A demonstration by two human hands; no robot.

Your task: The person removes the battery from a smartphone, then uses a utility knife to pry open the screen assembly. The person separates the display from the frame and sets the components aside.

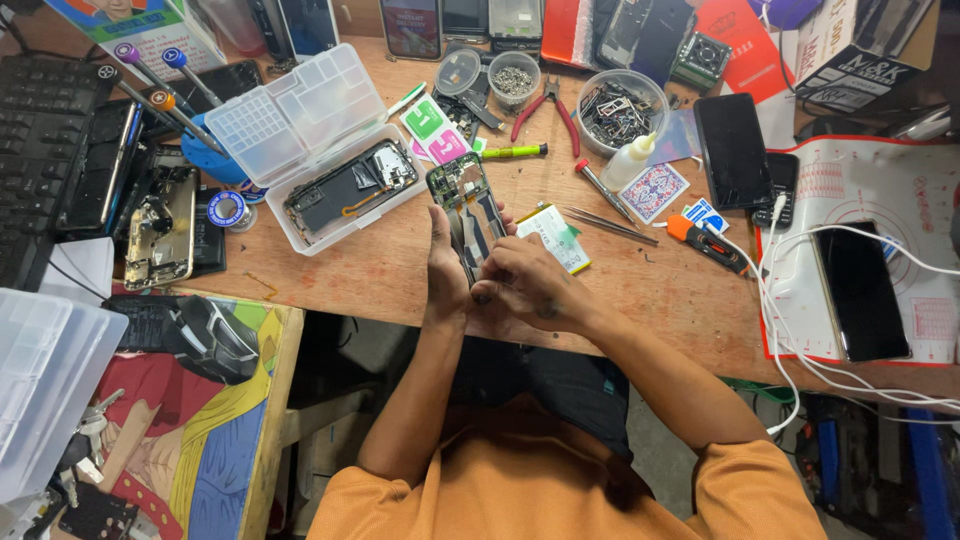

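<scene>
An opened smartphone chassis (462, 195) with green circuit board showing stands tilted above the wooden bench (380, 275). My left hand (446, 268) grips its left lower edge. My right hand (520, 285) is closed around its lower right side, fingers pressed on the inner frame. A flat white phone battery (558, 238) lies on the bench just right of my hands, with metal tweezers (605, 222) beside it.
A clear plastic box (335, 195) holds another opened phone, its lid raised. Screwdrivers (160, 85), red pliers (552, 108), cups of screws and parts (618, 108), a glue bottle (630, 160), black phones (733, 150) and white cables on a mat (880, 180) surround my hands. A keyboard (35, 150) sits left.
</scene>
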